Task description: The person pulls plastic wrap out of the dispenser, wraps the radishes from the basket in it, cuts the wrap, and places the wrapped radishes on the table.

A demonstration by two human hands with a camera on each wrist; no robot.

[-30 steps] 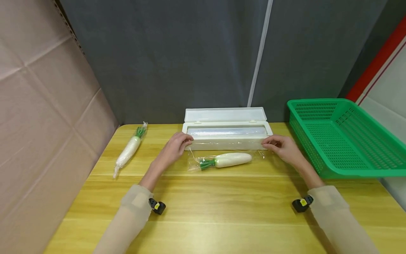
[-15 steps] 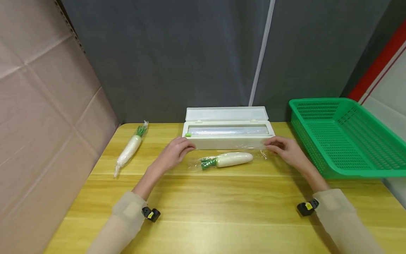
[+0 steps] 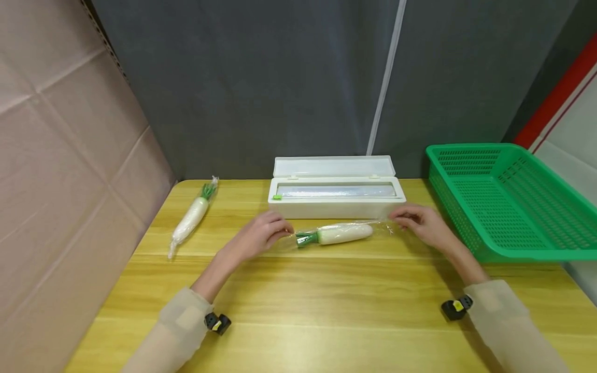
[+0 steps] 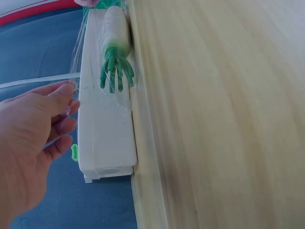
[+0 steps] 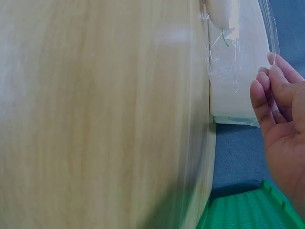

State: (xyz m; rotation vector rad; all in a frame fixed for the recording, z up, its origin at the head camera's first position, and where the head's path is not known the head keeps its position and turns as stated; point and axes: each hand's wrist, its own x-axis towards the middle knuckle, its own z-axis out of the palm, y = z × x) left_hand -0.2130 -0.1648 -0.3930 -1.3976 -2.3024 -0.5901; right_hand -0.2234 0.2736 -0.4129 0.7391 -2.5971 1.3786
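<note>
A white radish (image 3: 345, 233) with green leaf stubs lies on a sheet of clear plastic wrap (image 4: 125, 107) in front of the wrap dispenser. Pinched between thumb and fingers of my left hand (image 3: 262, 235) is one corner of the wrap, beside the leaf end. My right hand (image 3: 422, 224) pinches the other corner past the radish's tip, so the wrap's edge stretches between both hands above the radish. Behind it stands the white dispenser box (image 3: 336, 210), lid raised, with the roll of film (image 3: 336, 191) inside and a green slide cutter (image 3: 277, 197) at its left end.
A second radish (image 3: 191, 220), wrapped in film with twisted ends, lies at the table's left. The green plastic basket (image 3: 522, 254) stands at the right, close to my right forearm. A dark grey curtain (image 3: 261, 88) hangs behind the wooden table (image 3: 298, 311).
Both hands have drawn the wrap's edge off the dispenser's front toward me and over the radish. My left hand has come lower and nearer. The green cutter now shows uncovered.
</note>
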